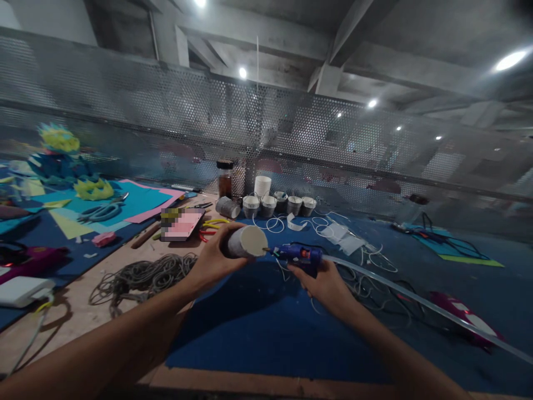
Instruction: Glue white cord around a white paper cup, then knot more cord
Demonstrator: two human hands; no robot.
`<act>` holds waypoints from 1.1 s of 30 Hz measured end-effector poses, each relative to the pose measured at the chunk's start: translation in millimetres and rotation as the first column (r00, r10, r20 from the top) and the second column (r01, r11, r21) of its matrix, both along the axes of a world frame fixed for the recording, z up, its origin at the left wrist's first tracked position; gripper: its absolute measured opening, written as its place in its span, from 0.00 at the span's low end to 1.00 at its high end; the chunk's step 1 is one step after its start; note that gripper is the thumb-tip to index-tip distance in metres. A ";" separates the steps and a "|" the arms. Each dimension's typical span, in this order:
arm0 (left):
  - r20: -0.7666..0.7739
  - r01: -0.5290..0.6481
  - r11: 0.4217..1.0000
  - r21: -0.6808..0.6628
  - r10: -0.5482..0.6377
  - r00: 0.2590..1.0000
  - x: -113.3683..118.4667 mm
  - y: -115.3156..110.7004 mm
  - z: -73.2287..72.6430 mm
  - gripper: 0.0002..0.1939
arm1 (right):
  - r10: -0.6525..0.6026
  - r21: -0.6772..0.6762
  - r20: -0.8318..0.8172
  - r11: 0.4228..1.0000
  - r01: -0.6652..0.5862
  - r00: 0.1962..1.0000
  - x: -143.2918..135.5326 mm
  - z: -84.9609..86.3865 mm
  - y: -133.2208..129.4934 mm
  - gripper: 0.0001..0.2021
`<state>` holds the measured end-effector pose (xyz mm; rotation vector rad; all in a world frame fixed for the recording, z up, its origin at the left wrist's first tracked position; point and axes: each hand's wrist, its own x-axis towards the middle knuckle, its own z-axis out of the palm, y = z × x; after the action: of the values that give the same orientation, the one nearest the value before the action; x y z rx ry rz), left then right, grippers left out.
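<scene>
My left hand [216, 251] is wrapped round a paper cup [252, 242] with a grey outer side, tipped so its pale round end faces me. In my right hand [325, 280] is a blue hot glue gun [296, 253], its nozzle at the right rim of the cup's end. From the gun's back a long clear glue stick [400, 289] runs off to the right. Whether the nozzle touches the cup I cannot tell. Both hands are above a blue mat [250, 333].
Several small cups [267, 206] stand at the back beside a dark-lidded jar [225, 179]. A grey cord bundle [150, 275] lies left. Beyond it are scissors [102, 211] on coloured paper [145, 197]. White string [275, 224] and a magenta device [464, 316] lie on the mat.
</scene>
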<state>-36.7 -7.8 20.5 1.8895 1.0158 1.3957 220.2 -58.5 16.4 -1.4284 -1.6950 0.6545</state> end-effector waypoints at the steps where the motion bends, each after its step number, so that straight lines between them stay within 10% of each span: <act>1: -0.002 0.001 1.000 0.003 -0.001 1.000 0.1 -0.3 0.4 0.29 | -0.002 0.000 0.007 1.000 0.002 1.000 -0.1 0.2 -0.1 0.14; 22: 0.006 0.019 1.000 -0.018 -0.018 1.000 0.3 4.0 -6.2 0.32 | 0.044 -0.253 -0.030 0.966 -0.050 0.999 -6.6 13.8 -7.2 0.23; 33: 0.031 0.135 0.985 -0.111 -0.132 0.991 -1.3 9.5 -13.0 0.34 | -0.052 -0.101 -0.061 0.994 0.046 0.997 -2.2 12.5 0.2 0.18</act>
<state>-38.0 1.7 7.5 1.8193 0.9184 1.2552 218.0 -58.3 28.9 -1.4985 -1.5927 0.7586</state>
